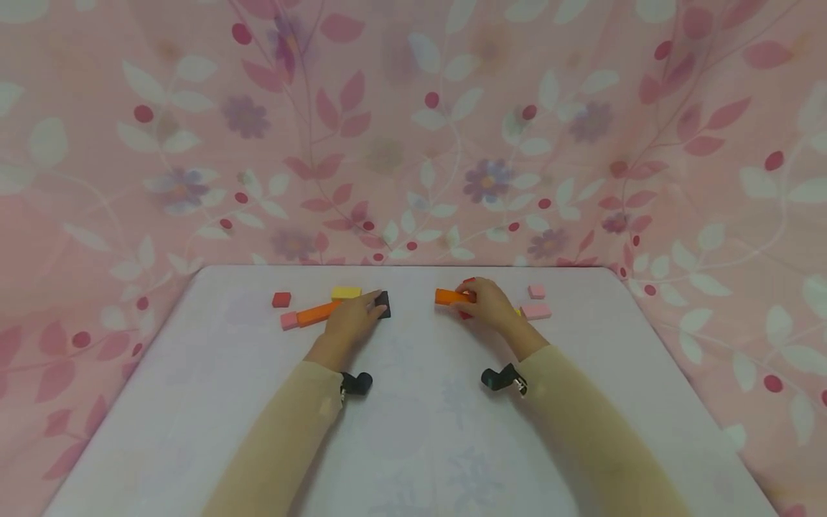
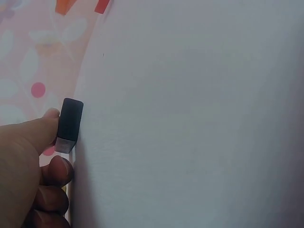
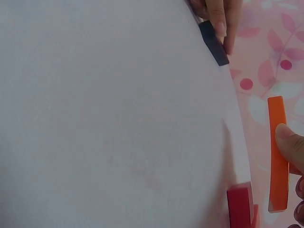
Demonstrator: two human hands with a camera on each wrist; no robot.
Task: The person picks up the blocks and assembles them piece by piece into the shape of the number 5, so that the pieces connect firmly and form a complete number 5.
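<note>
Free gap right of black block (image 1: pixel 387 306), orange bar (image 1: pixel 447 296) blocking beyond

In the head view, we lose one end of an orange block (image 1: pixel 316 314) behind the left hand (image 1: pixel 351 317), whose fingers also cover part of the black block (image 1: pixel 385 304). The right hand (image 1: pixel 489 305) hides an end of the orange bar (image 1: pixel 447 296); red patches (image 1: pixel 469 281) show on either side of it, and we cannot tell whether they are one block. We get only a yellow sliver (image 1: pixel 517 311) by the wrist. Both sleeves (image 1: pixel 278 438) leave at the bottom. In the right wrist view, the bottom edge crops a red block (image 3: pixel 239 206).
</note>
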